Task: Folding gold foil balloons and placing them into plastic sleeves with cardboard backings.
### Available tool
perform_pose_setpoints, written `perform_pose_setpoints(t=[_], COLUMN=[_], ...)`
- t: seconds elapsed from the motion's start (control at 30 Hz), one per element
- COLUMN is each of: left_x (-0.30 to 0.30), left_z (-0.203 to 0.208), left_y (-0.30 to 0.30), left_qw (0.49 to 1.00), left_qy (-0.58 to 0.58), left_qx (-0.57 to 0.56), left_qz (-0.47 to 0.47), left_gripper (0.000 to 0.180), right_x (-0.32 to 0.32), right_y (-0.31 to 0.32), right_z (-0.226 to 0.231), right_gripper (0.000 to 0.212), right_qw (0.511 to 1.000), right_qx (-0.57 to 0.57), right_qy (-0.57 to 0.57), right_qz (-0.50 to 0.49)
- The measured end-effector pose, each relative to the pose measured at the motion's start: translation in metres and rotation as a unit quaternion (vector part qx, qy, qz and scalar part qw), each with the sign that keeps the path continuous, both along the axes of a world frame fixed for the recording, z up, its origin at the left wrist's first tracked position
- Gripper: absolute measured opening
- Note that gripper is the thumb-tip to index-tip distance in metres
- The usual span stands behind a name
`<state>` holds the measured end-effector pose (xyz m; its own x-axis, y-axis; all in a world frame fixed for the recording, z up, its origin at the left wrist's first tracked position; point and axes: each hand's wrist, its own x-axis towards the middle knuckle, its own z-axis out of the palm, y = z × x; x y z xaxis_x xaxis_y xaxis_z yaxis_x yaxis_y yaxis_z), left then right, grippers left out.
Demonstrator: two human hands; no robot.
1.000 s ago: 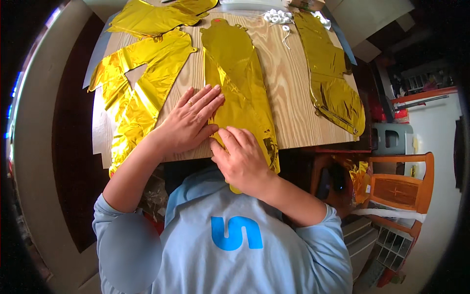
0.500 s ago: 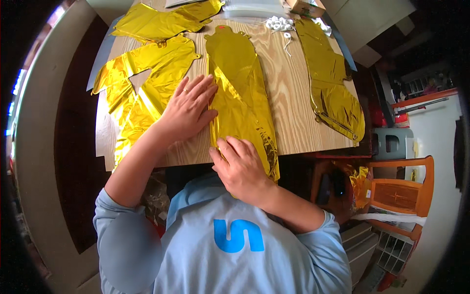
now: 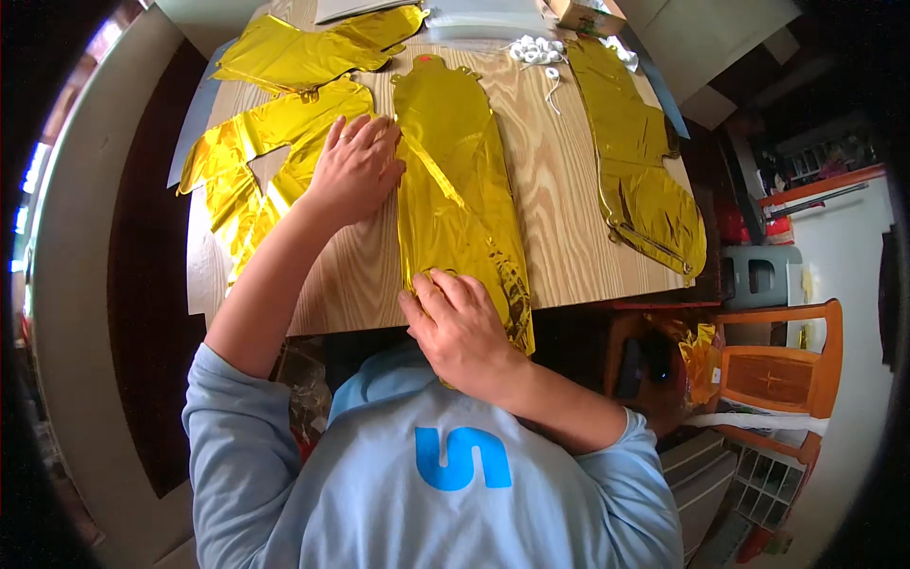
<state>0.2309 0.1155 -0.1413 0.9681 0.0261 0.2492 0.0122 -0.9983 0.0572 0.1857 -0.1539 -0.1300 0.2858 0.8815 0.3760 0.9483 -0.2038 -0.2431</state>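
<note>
A flat gold foil balloon (image 3: pixel 450 161) lies lengthwise in front of me, with small tabs and a red spot at its far end. Its near end hangs over the table's front edge. My left hand (image 3: pixel 355 171) rests palm down by the balloon's upper left edge, fingers stretched out and their tips against the foil. Close to the table edge, my right hand (image 3: pixel 464 332) has its fingers bent over the balloon's lower left side and closed on the foil there. The thumb's grip is partly hidden.
More gold foil balloons lie flat: an angular one (image 3: pixel 227 166) at left, one (image 3: pixel 313 52) at the far left, one (image 3: pixel 635 161) at right. White string coils (image 3: pixel 536 49), clear plastic sheets (image 3: pixel 483 21) and a cardboard box (image 3: pixel 588 14) sit at the back. A wooden chair (image 3: pixel 777 370) stands right.
My left hand has slid away from me along the balloon's left edge. The balloon has shifted slightly left. My right hand keeps its hold near the table edge.
</note>
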Motion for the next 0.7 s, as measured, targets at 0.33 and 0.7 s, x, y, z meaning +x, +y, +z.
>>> perform_pose_setpoints(t=[0.33,0.7], left_x=[0.015,-0.035], left_z=[-0.016,-0.009], left_y=[0.006,-0.067], left_qw=[0.998,0.999], left_qy=[-0.029,0.011], left_qx=[0.038,-0.051], left_qz=[0.045,0.015], left_gripper=[0.053,0.077], right_x=[0.0,0.003], right_y=[0.0,0.0], right_z=[0.004,0.005], right_gripper=[0.038,0.033], right_qw=[1.0,1.0], right_qx=[-0.008,-0.01], right_qy=[0.012,0.017], right_qz=[0.0,0.006])
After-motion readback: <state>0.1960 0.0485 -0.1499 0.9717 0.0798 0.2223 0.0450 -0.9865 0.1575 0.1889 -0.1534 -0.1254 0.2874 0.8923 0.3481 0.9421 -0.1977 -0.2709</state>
